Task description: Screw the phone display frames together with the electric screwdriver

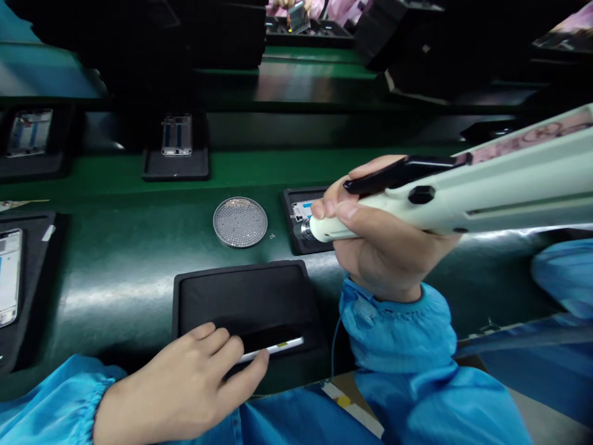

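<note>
My left hand [185, 377] grips one end of a phone [273, 341], its thumb along the near edge and its fingers over the far side. The phone lies tilted, dark face up and pale edge toward me, at the front of a black tray [241, 287]. My right hand [384, 238] is wrapped round the front of a pale green electric screwdriver [500, 191] with a black lever. The tool's metal tip [306, 230] points left, above a second black tray [291, 201] that holds a phone frame [302, 210]. The screwdriver partly covers that tray.
A round dish of tiny screws [239, 222] sits on the green bench [120, 247]. More phone frames lie in black trays at the left [28, 334] and along the back [176, 170]. Dark boxes [227, 37] stand behind. A blue sleeve [565, 272] shows at far right.
</note>
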The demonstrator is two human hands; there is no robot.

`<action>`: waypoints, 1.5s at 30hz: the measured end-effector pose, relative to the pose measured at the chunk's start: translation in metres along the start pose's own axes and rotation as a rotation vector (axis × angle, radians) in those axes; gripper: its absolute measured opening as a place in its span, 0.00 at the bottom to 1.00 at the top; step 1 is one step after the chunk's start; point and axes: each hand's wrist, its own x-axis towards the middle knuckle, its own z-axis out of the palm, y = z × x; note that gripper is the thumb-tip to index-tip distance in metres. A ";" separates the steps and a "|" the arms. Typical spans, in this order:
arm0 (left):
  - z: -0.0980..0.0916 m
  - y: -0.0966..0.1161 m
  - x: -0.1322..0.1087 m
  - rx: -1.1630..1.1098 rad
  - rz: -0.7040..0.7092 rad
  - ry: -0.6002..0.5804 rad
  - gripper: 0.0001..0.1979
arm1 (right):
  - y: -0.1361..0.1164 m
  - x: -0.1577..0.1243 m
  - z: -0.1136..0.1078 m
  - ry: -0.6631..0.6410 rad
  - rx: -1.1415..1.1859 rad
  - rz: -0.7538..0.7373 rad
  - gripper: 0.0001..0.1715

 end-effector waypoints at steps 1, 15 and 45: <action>0.000 0.000 0.000 0.000 0.003 -0.001 0.21 | 0.000 0.000 0.000 -0.005 0.005 -0.001 0.11; -0.004 0.002 0.013 0.038 0.026 -0.104 0.23 | 0.002 0.000 -0.001 0.011 0.034 0.003 0.10; 0.001 0.000 0.005 -0.041 0.044 0.052 0.19 | 0.004 0.001 -0.002 -0.005 0.013 0.001 0.10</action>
